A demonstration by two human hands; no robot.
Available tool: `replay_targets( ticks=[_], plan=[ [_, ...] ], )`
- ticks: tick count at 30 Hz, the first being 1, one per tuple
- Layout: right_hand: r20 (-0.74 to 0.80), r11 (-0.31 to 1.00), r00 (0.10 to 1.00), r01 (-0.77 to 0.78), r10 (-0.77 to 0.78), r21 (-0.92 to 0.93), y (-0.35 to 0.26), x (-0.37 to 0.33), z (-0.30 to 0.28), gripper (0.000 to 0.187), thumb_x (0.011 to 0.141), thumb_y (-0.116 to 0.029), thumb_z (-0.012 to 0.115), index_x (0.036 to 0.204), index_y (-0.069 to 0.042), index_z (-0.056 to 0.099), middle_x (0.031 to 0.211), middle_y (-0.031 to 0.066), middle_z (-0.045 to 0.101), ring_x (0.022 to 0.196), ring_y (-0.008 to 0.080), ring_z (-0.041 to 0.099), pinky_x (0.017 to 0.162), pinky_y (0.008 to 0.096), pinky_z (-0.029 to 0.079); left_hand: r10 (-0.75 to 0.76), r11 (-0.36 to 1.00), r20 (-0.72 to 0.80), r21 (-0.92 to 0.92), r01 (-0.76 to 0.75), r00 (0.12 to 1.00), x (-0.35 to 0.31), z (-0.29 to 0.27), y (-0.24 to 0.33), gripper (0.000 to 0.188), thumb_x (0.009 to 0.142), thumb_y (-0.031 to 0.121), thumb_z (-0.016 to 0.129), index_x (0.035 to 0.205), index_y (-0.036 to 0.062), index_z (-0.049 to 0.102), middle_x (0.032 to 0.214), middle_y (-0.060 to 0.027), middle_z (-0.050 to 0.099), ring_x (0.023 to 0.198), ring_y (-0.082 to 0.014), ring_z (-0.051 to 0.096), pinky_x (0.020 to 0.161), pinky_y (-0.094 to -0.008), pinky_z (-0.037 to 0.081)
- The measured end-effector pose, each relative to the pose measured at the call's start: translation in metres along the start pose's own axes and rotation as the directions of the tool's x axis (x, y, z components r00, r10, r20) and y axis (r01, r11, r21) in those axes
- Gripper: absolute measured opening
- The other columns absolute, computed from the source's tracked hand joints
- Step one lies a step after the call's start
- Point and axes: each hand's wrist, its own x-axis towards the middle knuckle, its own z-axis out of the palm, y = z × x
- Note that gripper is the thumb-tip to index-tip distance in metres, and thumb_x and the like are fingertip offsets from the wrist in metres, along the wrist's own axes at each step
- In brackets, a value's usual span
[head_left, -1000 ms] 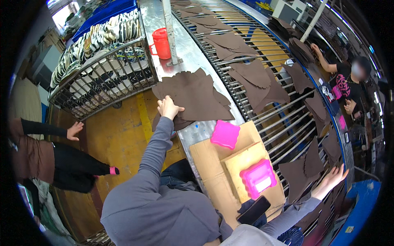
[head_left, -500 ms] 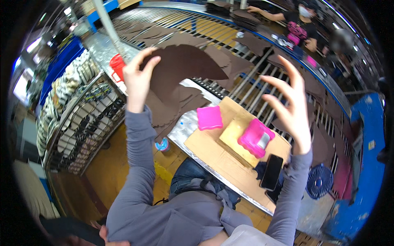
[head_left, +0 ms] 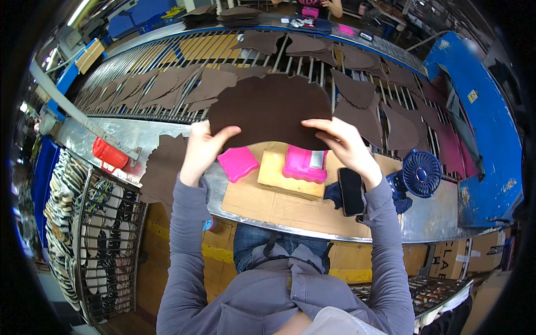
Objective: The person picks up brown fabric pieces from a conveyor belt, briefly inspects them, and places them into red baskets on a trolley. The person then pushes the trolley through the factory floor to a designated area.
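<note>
A dark brown cut piece (head_left: 271, 106) that looks like leather, with a scalloped upper edge and a curved lower edge, is held up above the table between my two hands. My left hand (head_left: 202, 148) pinches its lower left corner, thumb lying along the face. At the opposite corner my right hand (head_left: 343, 144) grips it, fingers over the front and thumb bent below. Beyond the piece, more brown pieces (head_left: 167, 86) lie spread over a conveyor of metal rollers. A few similar pieces (head_left: 163, 168) overlap on the metal table beside my left forearm.
On a cardboard sheet (head_left: 262, 202) stand a yellowish block (head_left: 290, 187), a pink box (head_left: 305, 163) and its pink lid (head_left: 238, 163). A phone (head_left: 350, 192) and blue fan (head_left: 421, 173) sit right. Left are a red holder (head_left: 109, 153) and a loaded rack (head_left: 109, 234). Another person works across the conveyor.
My right hand has come down and closed on the brown piece, which only my left hand held before. The piece is now stretched between both hands, and my view has turned right.
</note>
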Motion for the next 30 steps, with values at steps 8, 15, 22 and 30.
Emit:
replay_targets(
  ticks=[8, 15, 22, 30],
  plan=[
    [0.118, 0.995, 0.988, -0.101, 0.102, -0.013, 0.011, -0.012, 0.015, 0.052, 0.077, 0.008, 0.051, 0.125, -0.013, 0.050, 0.115, 0.0104, 0.056, 0.097, 0.0278, 0.055, 0.084, 0.0345, 0.043, 0.031, 0.982, 0.101, 0.182, -0.049, 0.994, 0.016, -0.010, -0.002, 0.015, 0.077, 0.003, 0.064, 0.091, -0.0035, 0.064, 0.080, -0.0050, 0.066, 0.071, -0.0076, 0.058, 0.065, -0.0229, 0.047],
    [0.123, 0.992, 0.985, -0.118, 0.121, -0.038, 0.015, -0.018, 0.020, 0.048, 0.078, 0.009, 0.050, 0.121, -0.013, 0.053, 0.112, 0.0110, 0.058, 0.098, 0.0287, 0.056, 0.083, 0.0336, 0.045, 0.016, 0.988, 0.085, 0.152, -0.029, 0.996, 0.011, -0.005, -0.009, 0.019, 0.077, 0.007, 0.065, 0.092, -0.0040, 0.064, 0.078, -0.0075, 0.067, 0.069, -0.0075, 0.058, 0.063, -0.0236, 0.046],
    [0.056, 0.973, 0.981, -0.176, 0.186, -0.149, 0.014, -0.046, 0.005, 0.047, 0.077, 0.011, 0.050, 0.117, -0.012, 0.056, 0.108, 0.0145, 0.059, 0.096, 0.0296, 0.058, 0.080, 0.0332, 0.046, 0.009, 0.971, 0.220, 0.230, -0.060, 0.976, 0.020, 0.018, -0.009, 0.016, 0.076, 0.004, 0.065, 0.090, -0.0029, 0.064, 0.077, -0.0058, 0.067, 0.068, -0.0074, 0.057, 0.063, -0.0231, 0.046],
    [-0.207, 0.933, 0.943, -0.303, 0.262, -0.197, 0.035, -0.129, 0.007, 0.050, 0.073, 0.015, 0.044, 0.115, -0.010, 0.057, 0.112, 0.0178, 0.057, 0.102, 0.0336, 0.056, 0.085, 0.0350, 0.045, -0.032, 0.970, 0.453, 0.228, -0.081, 0.891, 0.035, 0.089, -0.009, 0.019, 0.077, 0.008, 0.062, 0.093, -0.0017, 0.064, 0.075, -0.0127, 0.065, 0.065, -0.0137, 0.061, 0.061, -0.0251, 0.046]
  ],
)
